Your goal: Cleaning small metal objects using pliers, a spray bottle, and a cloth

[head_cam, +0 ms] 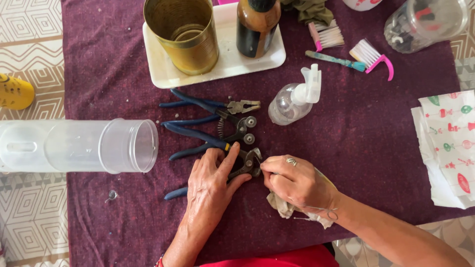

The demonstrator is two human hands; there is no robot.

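Observation:
Three pairs of blue-handled pliers lie on a purple cloth point(356, 133). My left hand point(212, 184) rests on the nearest pliers point(247, 160), its index finger stretched toward the metal head. My right hand point(294, 180), with a ring on one finger, holds a crumpled pale rag point(283, 206) and pinches at the jaws of those pliers. The other two pliers point(232, 106) point(237, 129) lie just beyond, untouched.
A small clear spray bottle point(293, 101) lies right of the pliers. A white tray point(227, 62) carries a brass can point(184, 32) and a dark bottle point(256, 24). Clear plastic jars point(84, 146) point(425, 22), small brushes point(371, 57) and patterned napkins point(448, 146) ring the cloth.

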